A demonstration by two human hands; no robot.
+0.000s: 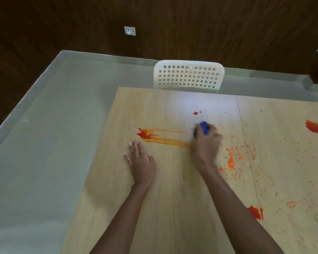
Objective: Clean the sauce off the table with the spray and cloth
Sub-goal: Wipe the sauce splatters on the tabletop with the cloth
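Observation:
My right hand (206, 143) grips a bunched blue cloth (203, 127) and presses it on the light wooden table (173, 198), at the right end of a long orange sauce smear (160, 137). My left hand (140, 162) lies flat on the table, fingers straight, just below the smear's left end. More sauce shows as a small red spot (195, 112) beyond the cloth, a red blob (312, 126) at the far right, another blob (256, 212) by my right forearm, and orange specks (235, 158) to the right of my right hand. No spray bottle is in view.
A white perforated chair (188, 76) stands at the table's far edge. The table's left edge drops to a grey floor (44, 143). A dark wooden wall (154, 24) with a socket (129, 30) runs behind.

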